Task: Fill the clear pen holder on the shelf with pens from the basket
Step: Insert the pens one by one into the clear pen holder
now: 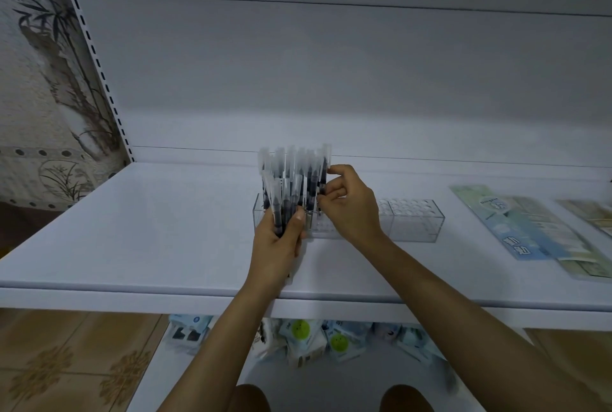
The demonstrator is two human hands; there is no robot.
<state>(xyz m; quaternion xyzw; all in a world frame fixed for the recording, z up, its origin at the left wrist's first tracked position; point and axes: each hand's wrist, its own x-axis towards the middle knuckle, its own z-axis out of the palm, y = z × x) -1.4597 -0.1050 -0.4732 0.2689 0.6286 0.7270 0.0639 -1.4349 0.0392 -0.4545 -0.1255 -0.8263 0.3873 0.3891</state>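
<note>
A clear pen holder (415, 221) with rows of round holes stands on the white shelf (149, 232). Several black pens with clear caps (294, 166) stand upright in its left part. My left hand (278, 246) grips a bundle of the same pens (280, 206) in front of the holder's left end. My right hand (347, 204) pinches one upright pen (324, 169) at the right edge of the standing group, above the holder. The holder's right part shows empty holes. The basket is out of view.
Flat packaged goods (526, 222) lie on the shelf to the right, with more (586, 216) at the far right edge. Small packets (318, 342) lie on the lower shelf under the front edge. A slotted shelf upright (96, 57) rises at left.
</note>
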